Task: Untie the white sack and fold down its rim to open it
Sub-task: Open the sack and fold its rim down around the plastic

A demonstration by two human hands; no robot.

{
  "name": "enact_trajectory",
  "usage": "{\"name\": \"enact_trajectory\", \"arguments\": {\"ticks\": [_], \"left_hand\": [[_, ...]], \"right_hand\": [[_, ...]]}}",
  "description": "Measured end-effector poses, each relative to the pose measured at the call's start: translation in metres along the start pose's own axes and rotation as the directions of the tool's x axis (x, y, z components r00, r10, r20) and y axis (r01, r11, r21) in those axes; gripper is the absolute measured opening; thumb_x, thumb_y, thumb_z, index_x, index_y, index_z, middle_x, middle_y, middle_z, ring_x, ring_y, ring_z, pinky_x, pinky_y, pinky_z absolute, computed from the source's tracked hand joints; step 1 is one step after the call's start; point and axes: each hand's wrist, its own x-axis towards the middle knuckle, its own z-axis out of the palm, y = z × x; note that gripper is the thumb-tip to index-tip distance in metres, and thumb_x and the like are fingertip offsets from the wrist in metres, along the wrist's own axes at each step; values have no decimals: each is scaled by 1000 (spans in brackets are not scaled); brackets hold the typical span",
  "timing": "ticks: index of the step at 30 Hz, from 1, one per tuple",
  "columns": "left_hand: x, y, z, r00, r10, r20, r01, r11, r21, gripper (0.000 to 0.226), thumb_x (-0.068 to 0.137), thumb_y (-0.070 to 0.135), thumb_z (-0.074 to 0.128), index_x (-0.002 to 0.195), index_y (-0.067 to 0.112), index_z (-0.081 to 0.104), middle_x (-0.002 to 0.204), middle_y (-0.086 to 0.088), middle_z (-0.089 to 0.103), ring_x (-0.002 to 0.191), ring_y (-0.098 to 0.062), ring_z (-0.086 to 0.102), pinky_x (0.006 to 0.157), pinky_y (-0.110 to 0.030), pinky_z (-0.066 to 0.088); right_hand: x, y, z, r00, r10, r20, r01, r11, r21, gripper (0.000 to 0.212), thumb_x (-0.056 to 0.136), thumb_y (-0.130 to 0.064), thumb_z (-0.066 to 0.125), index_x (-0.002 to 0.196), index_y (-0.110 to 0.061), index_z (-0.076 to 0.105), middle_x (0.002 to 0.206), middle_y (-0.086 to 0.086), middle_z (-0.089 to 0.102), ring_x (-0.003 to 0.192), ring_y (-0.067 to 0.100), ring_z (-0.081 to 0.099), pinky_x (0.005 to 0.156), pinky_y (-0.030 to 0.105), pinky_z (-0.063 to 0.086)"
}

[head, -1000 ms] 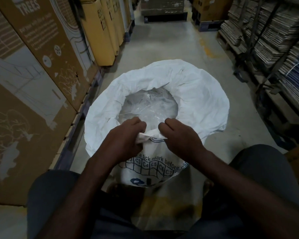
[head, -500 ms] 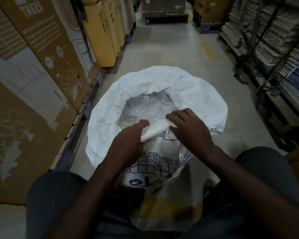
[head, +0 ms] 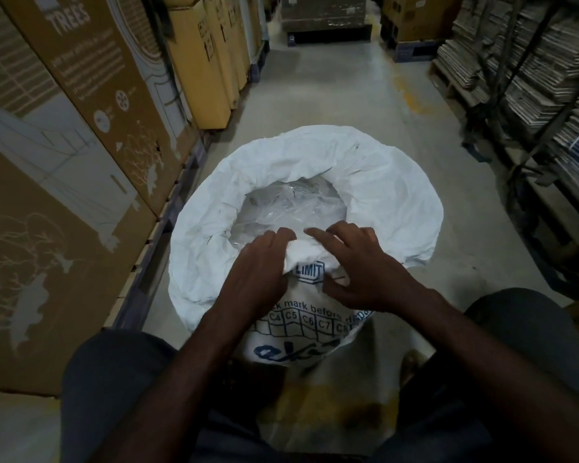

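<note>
Large white woven plastic sack (head: 375,182) stands open on the grey concrete floor (head: 335,95) in mid-aisle, just in front of the person's knees; rim is rolled outward into a thick crumpled collar around most of the mouth, widest at the far and right sides; near side is only partly turned, a bunched fold sitting under the hands; blue print shows on the near wall: a boxed "LIMIT", a line reading "mark before", a grid C4 to C8, and a partly hidden logo; clear crinkled plastic liner or bags (head: 291,208) visible inside the mouth, contents not readable; left hand (head: 258,272) is curled over the near rim, fingers closed around the bunched fold, holding it; right hand (head: 365,265) rests on the same fold with fingers spread and loose, index pointing toward the left hand, palm down, not clamped on anything; the two hands nearly touch at the fold; tall brown printed cardboard cartons (head: 64,162) on pallets line the left edge of the floor, close beside the sack; strapped stacks of flattened cardboard (head: 532,71) line the right edge, further from it; floor beyond the sack is open up to more stacked cartons at the far end.
</note>
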Motion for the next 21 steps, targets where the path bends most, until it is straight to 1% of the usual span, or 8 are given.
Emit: {"name": "enact_trajectory", "arguments": {"ticks": [3,6,8,11,13,15,18,21], "left_hand": [[-9,-2,1,969,-58,242,58,998,9,79,87,71,45,156,33,36,122,5,39,119,-19,42,107,-39,34],[-14,-2,-7,931,-47,361,107,983,-150,88,86,85,39,163,44,25,125,12,35,129,-10,35,116,-37,24],[-12,-11,-11,930,-18,366,86,981,-172,81,87,77,47,159,45,32,123,15,37,126,-8,37,116,-38,26],[-13,-16,-9,934,76,349,-32,991,-130,52,90,47,74,138,38,57,113,15,47,108,-8,49,98,-37,43],[-13,-6,-9,968,99,230,-74,991,-113,27,89,30,76,111,35,62,99,13,56,90,-10,56,78,-35,48],[-14,7,-10,994,96,61,-94,995,-42,13,87,21,66,94,29,60,85,10,62,77,-10,56,66,-31,43],[-18,20,-8,994,101,-42,-99,993,59,20,82,23,56,97,25,70,88,9,70,79,-12,62,66,-32,48],[-19,21,-8,999,35,-3,-34,998,56,19,79,13,69,90,25,60,90,8,56,70,-19,58,56,-39,50]], "right_hand": [[-10,2,-8,992,65,107,-86,975,205,71,97,-57,50,162,-32,37,128,-9,44,122,9,43,111,32,26],[-8,7,-10,979,110,170,-149,961,233,61,101,-57,45,157,-32,49,121,-11,47,116,6,46,107,35,28],[-7,11,-9,977,86,196,-127,971,205,61,95,-58,60,151,-36,54,117,-14,49,114,7,49,107,39,33],[-7,7,-8,938,82,336,-104,993,47,49,92,-53,72,137,-42,57,117,-18,52,118,10,49,111,37,24],[-5,-6,-1,969,5,247,2,1000,-31,36,90,-34,75,121,-33,58,107,-10,60,108,17,58,105,37,27],[-2,-21,9,994,-106,22,107,989,-106,36,83,-12,73,110,-24,52,87,-1,60,82,24,60,86,38,40],[4,-36,18,952,-191,-238,157,976,-153,26,83,0,55,106,-12,57,76,7,55,64,27,54,63,38,44],[11,-36,19,942,-166,-292,111,974,-195,25,84,-1,55,105,-13,53,80,7,51,64,26,49,58,40,45]]}}
